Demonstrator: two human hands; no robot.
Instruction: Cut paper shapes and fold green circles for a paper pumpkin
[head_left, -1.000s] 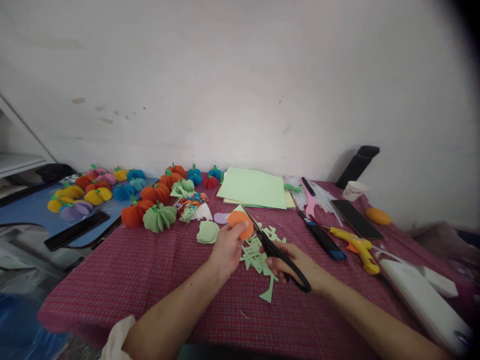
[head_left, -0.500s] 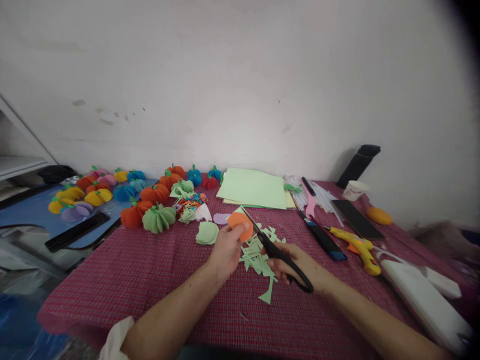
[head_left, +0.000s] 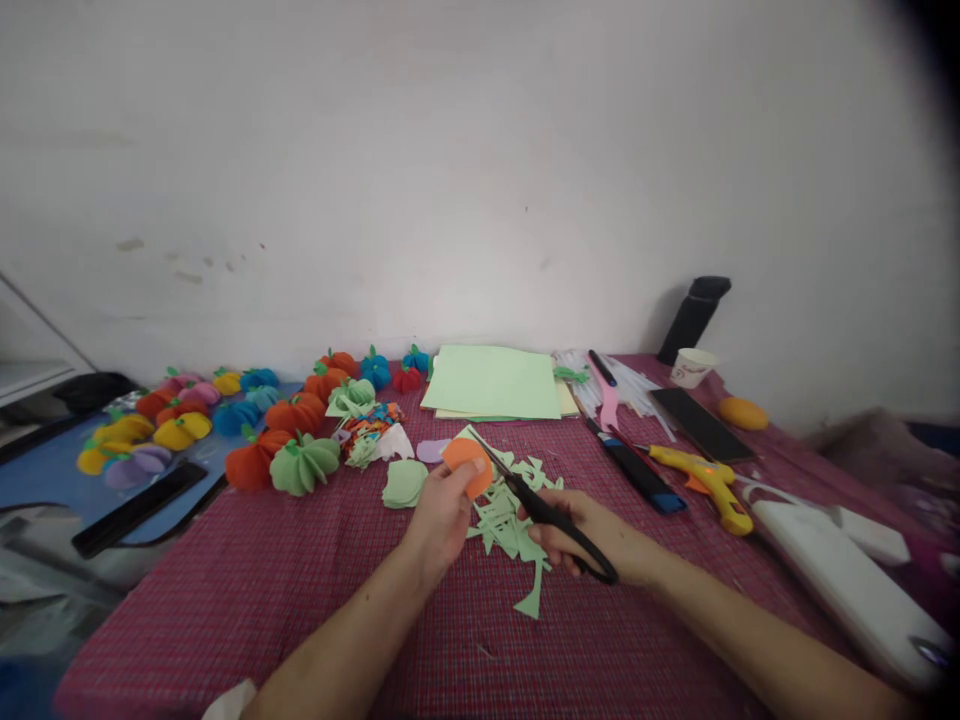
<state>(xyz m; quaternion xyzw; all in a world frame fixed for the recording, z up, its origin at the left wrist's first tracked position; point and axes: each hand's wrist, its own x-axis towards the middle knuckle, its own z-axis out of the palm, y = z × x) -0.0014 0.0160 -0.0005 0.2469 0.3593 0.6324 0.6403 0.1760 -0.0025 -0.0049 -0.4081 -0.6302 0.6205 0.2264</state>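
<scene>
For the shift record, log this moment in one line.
left hand: holding orange paper | right hand: holding black scissors | blades: at paper's edge | green scraps: on tablecloth

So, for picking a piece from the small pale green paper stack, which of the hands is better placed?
Probably the left hand: it is beside the small pale green paper stack, though holding the orange paper piece. The right hand is farther away and holds the black-handled scissors.
</scene>
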